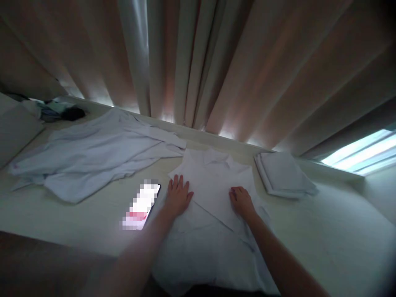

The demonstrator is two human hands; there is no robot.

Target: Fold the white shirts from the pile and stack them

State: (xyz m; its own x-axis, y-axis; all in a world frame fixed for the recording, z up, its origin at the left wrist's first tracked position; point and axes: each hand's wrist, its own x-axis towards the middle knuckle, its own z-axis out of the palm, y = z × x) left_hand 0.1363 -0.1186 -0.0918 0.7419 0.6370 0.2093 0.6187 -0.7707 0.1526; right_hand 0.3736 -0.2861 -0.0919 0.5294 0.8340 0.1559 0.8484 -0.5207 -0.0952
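A white shirt (213, 177) lies partly folded on the pale surface (93, 218), its collar toward the curtains and its lower part reaching the near edge. My left hand (179, 196) rests flat on the shirt's left side, fingers spread. On the right side of the shirt is my right hand (242, 201), its fingers curled together against the cloth; whether they pinch any fabric is too small to tell. A lit phone (142, 206) with a blurred screen lies left of my left forearm.
Another white garment (102, 148) is spread loosely at the left. Folded white cloth (283, 173) sits at the right. Dark and pale clothes (62, 111) lie at the far left, beside a pale block-like object (15, 128). Long curtains (192, 62) hang behind.
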